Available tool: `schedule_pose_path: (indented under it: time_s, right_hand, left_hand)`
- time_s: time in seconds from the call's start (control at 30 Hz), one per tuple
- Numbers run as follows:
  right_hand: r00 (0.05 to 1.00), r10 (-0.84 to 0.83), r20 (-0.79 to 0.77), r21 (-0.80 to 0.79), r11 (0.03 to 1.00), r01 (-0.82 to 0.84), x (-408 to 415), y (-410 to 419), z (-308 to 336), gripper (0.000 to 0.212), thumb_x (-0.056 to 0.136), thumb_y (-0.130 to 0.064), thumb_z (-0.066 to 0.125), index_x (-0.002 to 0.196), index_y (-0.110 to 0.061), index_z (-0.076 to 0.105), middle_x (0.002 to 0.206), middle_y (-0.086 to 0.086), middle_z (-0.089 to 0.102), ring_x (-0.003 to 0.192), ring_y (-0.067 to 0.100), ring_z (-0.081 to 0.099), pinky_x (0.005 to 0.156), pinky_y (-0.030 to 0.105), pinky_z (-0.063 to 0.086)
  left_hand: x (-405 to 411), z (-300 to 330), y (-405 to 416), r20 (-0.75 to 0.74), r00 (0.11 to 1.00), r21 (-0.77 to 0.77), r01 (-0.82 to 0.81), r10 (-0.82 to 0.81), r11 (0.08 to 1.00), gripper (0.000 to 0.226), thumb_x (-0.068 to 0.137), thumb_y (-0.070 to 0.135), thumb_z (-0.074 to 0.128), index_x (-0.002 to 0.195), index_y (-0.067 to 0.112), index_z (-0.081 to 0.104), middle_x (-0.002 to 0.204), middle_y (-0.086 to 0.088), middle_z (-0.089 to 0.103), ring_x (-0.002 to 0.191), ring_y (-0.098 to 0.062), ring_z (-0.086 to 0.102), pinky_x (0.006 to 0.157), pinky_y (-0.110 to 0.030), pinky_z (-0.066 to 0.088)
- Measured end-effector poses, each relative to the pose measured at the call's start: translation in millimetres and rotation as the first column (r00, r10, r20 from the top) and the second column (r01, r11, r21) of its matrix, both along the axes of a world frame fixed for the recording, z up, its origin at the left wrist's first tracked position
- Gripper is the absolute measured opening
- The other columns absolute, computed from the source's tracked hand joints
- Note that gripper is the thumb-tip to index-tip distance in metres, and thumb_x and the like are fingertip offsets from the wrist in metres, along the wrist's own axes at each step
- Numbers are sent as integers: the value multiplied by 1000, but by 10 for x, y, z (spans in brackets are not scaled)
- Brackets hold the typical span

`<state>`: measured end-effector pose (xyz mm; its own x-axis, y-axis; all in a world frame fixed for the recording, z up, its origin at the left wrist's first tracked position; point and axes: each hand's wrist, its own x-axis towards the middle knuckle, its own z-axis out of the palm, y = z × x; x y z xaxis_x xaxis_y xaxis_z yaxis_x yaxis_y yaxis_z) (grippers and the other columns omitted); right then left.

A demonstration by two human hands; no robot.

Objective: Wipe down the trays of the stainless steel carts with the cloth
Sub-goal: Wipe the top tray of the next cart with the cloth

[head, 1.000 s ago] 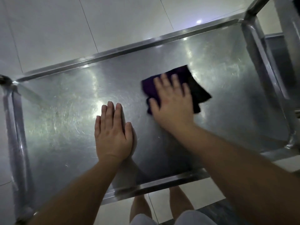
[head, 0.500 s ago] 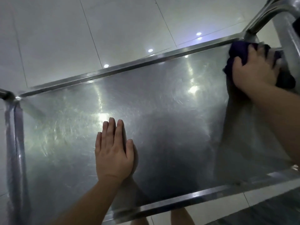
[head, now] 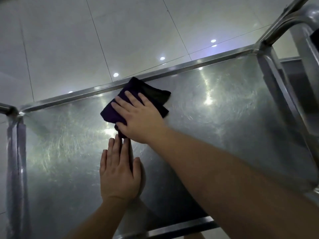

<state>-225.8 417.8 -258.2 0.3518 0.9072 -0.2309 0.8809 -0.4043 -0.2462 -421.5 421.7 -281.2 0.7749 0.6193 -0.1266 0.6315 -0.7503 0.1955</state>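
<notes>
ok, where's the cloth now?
Head view: cloth lies flat on the tray against its far rim, under the right hand, just beyond the left hand.

My right hand [head: 139, 116] lies flat on the cloth [head: 110, 112], which rests on the tray [head: 215, 128] against its far rim. My left hand [head: 119, 171] lies flat on the tray, just nearer me.
</notes>
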Motion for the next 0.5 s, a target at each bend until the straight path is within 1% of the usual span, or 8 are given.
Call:
schedule_pose_path:
  time_s: [0.03, 0.07, 0.13, 0.23, 0.33, 0.37, 0.4, 0.5]
  right_hand:
    - [1000, 15, 15, -2, 1000, -15, 86, 4, -15, 66, 103, -58, 27, 163, -33, 18, 171, -10, 13, 159, 18, 4, 126, 50, -2]
    - [999, -12, 31, 0, 1000, 12, 216, -20, -31, 67, 102, -59, 29, 163, -35, 18, 171, -12, 13, 158, 17, 4, 126, 51, -3]
    - [979, -196, 59, 14, 981, 196, 614, -146, -54, 69, 99, -60, 32, 163, -36, 20, 171, -12, 14, 158, 16, 5, 125, 53, -1]
    - [849, -518, 106, 27, 855, 518, 1382, -605, -34, 71, 98, -57, 32, 163, -31, 20, 171, -7, 15, 158, 20, 8, 125, 55, 4]
    - [709, -692, 131, 19, 717, 697, 2090, -1360, 19, 72, 99, -56, 28, 164, -26, 18, 172, -4, 11, 159, 23, 5, 126, 56, 6]
    - [690, -712, 128, 9, 697, 717, 2255, -1592, 51, 73, 99, -56, 27, 164, -25, 17, 172, -3, 10, 159, 24, 4, 126, 56, 7]
    - [699, -704, 126, -3, 704, 710, 2363, -1785, 82, 73, 98, -57, 26, 164, -24, 16, 172, -2, 9, 159, 25, 3, 126, 56, 8]
    - [783, -613, 110, -28, 785, 619, 2324, -2147, 127, 72, 99, -57, 26, 163, -25, 15, 172, 1, 13, 158, 26, 9, 126, 55, 11]
  left_hand:
    - [-1, 0, 1, 1, 1000, 0, 2, -2, 1000, 68, 102, 41, 35, 165, 18, 24, 174, -3, 13, 161, -16, 3, 129, -49, 12]
    - [-3, -1, 3, 1, 1000, 1, 4, -4, 1000, 68, 102, 42, 35, 165, 18, 25, 174, -3, 14, 161, -17, 4, 129, -49, 12]
    - [-9, -1, 1, -2, 1000, 3, 5, -5, 1000, 67, 102, 42, 34, 165, 19, 24, 174, -2, 14, 161, -17, 4, 129, -49, 12]
    - [-7, -8, 10, -20, 1000, 0, 9, -9, 1000, 67, 103, 45, 30, 165, 21, 22, 174, -2, 12, 161, -16, 2, 129, -50, 13]
    - [-8, -20, 27, -36, 999, 2, 9, -9, 1000, 68, 104, 46, 29, 166, 22, 19, 174, -1, 10, 161, -16, 0, 130, -49, 11]
    - [-10, -23, 27, -42, 999, 4, 11, -11, 1000, 68, 104, 47, 28, 166, 22, 18, 174, -1, 9, 161, -16, -1, 130, -49, 10]
    - [-13, -27, 27, -45, 999, 4, 14, -14, 1000, 68, 104, 47, 28, 166, 22, 17, 174, -1, 9, 161, -16, -1, 130, -48, 9]
    - [-21, -32, 40, -54, 998, -2, 15, -15, 1000, 69, 104, 48, 27, 166, 23, 15, 175, -1, 7, 161, -16, -3, 130, -47, 6]
